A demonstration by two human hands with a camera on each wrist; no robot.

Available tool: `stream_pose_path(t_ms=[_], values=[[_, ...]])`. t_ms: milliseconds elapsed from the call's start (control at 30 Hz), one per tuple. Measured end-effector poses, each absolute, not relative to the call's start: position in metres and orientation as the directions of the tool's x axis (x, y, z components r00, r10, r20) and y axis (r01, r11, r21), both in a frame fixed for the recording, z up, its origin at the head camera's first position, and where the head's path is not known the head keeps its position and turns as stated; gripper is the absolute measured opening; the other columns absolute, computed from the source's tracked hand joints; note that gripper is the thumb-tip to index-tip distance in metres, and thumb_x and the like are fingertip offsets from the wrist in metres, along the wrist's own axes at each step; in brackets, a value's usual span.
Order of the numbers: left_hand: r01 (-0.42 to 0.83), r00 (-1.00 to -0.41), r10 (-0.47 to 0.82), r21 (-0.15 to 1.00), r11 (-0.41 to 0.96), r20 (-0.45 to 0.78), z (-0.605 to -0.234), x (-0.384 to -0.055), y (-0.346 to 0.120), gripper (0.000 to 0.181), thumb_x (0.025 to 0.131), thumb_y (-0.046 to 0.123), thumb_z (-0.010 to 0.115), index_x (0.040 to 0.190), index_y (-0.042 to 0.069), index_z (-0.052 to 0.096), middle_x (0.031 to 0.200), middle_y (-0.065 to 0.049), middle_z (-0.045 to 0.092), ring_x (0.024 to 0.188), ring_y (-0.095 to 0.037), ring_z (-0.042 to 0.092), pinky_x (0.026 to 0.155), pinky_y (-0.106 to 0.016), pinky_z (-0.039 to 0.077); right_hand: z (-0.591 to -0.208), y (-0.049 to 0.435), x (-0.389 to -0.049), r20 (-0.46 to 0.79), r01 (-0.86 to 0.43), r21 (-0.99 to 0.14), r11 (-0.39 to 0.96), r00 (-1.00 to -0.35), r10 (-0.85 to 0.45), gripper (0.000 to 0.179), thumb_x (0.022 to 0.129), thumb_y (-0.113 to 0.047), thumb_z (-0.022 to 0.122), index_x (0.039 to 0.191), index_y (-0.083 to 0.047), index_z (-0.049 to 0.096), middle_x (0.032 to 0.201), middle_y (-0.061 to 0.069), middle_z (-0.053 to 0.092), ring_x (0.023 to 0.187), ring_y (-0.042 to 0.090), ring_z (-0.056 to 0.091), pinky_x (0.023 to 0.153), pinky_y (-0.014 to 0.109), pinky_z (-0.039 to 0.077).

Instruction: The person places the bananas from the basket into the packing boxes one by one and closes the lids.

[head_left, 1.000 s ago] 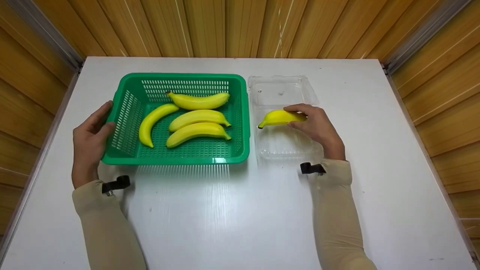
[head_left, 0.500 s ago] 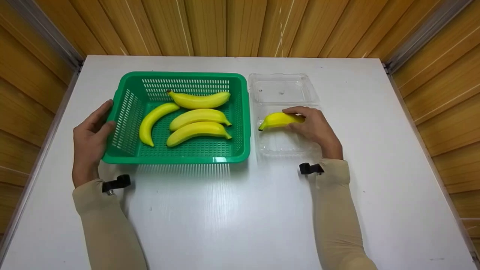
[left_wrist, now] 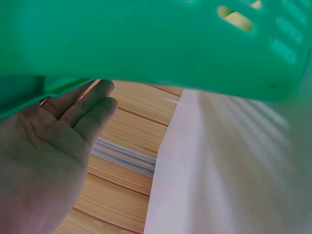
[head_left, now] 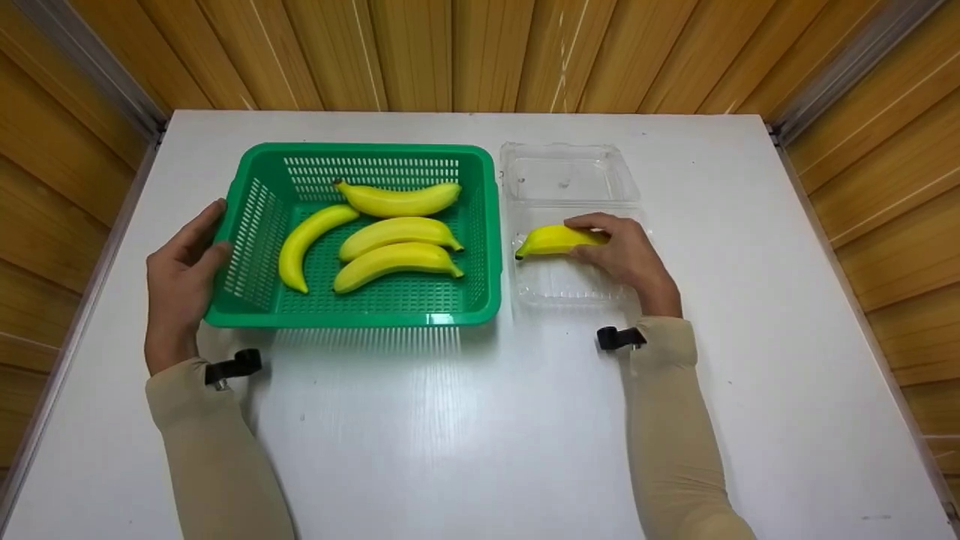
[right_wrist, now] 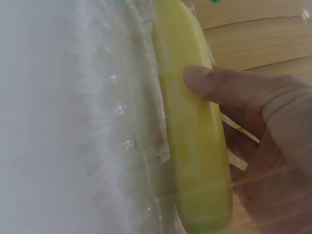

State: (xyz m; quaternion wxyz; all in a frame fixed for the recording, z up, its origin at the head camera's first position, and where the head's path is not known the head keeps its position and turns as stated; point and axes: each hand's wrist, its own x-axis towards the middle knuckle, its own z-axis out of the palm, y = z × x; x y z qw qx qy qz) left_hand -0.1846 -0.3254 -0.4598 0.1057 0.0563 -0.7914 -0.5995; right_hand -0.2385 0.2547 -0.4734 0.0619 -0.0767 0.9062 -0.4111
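Note:
My right hand [head_left: 622, 247] holds a yellow banana [head_left: 551, 240] by its right end, low over the front half of an open clear plastic clamshell box [head_left: 577, 289]. In the right wrist view, the thumb presses the near side of the banana [right_wrist: 195, 141] and the fingers lie behind it. My left hand [head_left: 180, 281] holds the left rim of a green plastic basket [head_left: 352, 321], thumb at the edge. The left wrist view shows that hand's fingers [left_wrist: 95, 114] fairly straight beneath the rim; its thumb is hidden there. Several bananas [head_left: 397, 268] lie inside the basket.
The clamshell's lid [head_left: 566, 176] lies folded back behind its base, close beside the basket's right wall. Everything stands on a white table [head_left: 450, 435]. Wood-patterned panels [head_left: 480, 56] rise behind the table and along both sides.
My right hand and the banana have shifted slightly, and the clear box has slid a little toward the back. My left hand stays at the basket, whose bananas lie as before.

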Motion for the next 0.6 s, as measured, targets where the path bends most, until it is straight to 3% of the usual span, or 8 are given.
stream_pose_path(t_ms=[600], values=[[0.054,-0.967,-0.225,0.963,0.265,0.117,-0.4613,-0.1856,-0.3253,0.049,0.106,0.009,0.061,0.153,0.021,0.059,0.157,-0.004,0.056,0.14,-0.023,0.055,0.111,-0.026,0.046,-0.4769,0.2546,-0.2397,0.008,-0.16,-0.736,0.658,-0.974,-0.228,0.041,0.093,-0.006,0.082,0.133,-0.009,0.075,0.134,0.007,0.068,0.133,0.027,0.057,0.119,0.041,0.039]])
